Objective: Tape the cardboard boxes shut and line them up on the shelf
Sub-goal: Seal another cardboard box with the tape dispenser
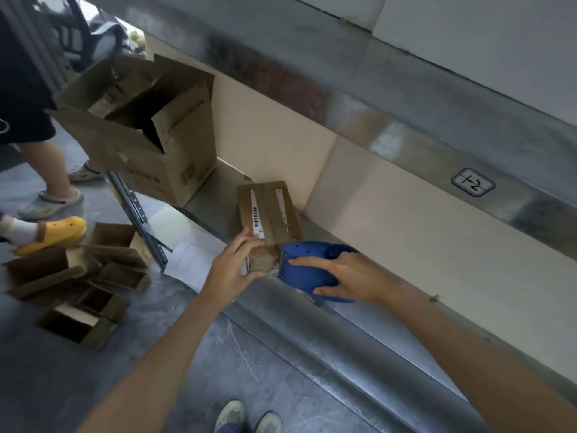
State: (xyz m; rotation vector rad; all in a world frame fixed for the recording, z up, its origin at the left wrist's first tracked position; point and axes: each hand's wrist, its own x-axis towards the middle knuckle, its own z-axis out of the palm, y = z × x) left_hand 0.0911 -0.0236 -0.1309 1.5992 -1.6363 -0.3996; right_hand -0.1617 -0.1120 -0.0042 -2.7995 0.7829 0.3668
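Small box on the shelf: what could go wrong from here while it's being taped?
1. The small box seems to sit close to the front edge of the shelf, steadied only by the left hand at its near end. A pull from the blue tape dispenser in the right hand might slide it off.
2. The left hand's fingers lie close to the dispenser's front, so they could get nicked or taped over.

The metal shelf carries a small box and a large open carton, apparently overhanging its end.
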